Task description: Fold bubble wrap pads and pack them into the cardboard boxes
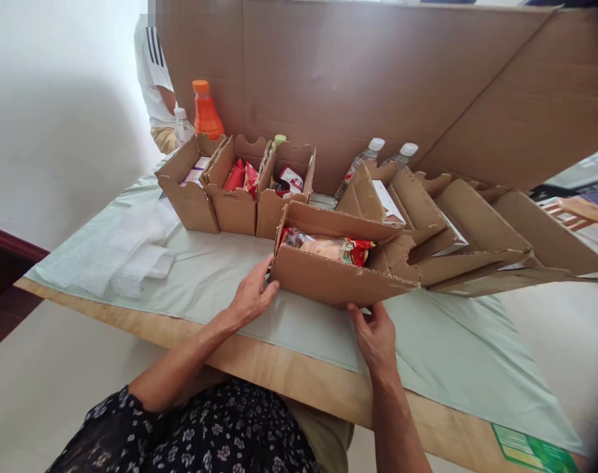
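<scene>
My left hand (252, 295) grips the left end of an open cardboard box (328, 279), fingers curled on its corner. My right hand (375, 332) holds the box's lower front edge from beneath. The box is lifted and tilted a little, and holds red and clear snack packets (328, 247). It sits at the front of a row of similar cardboard boxes (476, 243) leaning to the right. All of this is over a pale green cloth (441, 355) on a wooden table (289, 374).
Three open boxes (232, 197) with red packets stand at the back left. An orange bottle (206, 112) and clear bottles (361, 161) stand behind them. A large cardboard sheet (378, 79) walls the back. White foam wrap (126, 256) lies left. Another person (154, 79) stands behind.
</scene>
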`<action>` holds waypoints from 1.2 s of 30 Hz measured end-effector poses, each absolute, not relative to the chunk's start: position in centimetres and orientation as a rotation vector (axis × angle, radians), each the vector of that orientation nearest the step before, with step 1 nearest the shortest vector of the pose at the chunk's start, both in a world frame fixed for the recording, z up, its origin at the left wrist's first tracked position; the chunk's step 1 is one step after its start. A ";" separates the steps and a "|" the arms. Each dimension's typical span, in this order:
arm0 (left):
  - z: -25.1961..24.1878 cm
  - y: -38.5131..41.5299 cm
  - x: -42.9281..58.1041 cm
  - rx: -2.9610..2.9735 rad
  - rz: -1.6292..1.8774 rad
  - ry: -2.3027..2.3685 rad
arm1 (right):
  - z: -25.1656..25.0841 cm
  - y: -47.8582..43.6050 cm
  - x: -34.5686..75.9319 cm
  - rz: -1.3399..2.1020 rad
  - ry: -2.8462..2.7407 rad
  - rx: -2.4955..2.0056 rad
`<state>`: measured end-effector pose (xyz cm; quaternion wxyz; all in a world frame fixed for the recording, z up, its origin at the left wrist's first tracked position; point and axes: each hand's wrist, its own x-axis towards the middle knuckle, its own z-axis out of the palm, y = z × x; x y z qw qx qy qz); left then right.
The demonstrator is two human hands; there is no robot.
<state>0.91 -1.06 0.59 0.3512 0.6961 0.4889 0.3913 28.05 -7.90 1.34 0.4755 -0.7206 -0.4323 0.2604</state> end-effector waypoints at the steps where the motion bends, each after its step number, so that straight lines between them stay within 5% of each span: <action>1: 0.6 0.0 1.4 1.804 1.021 1.294 | 1.3 -7.0 28.2 0.647 -1.048 -1.758; 10: 1.0 0.6 -3.3 2.010 0.959 1.424 | -1.7 -8.4 28.2 0.637 -0.872 -1.628; 19: 3.3 -0.3 -22.9 1.814 0.948 2.583 | -2.0 -8.7 28.0 0.607 -0.793 -1.707; 36: 8.2 0.9 -28.3 1.470 1.271 2.583 | -1.4 -8.8 27.7 0.513 -1.032 -1.884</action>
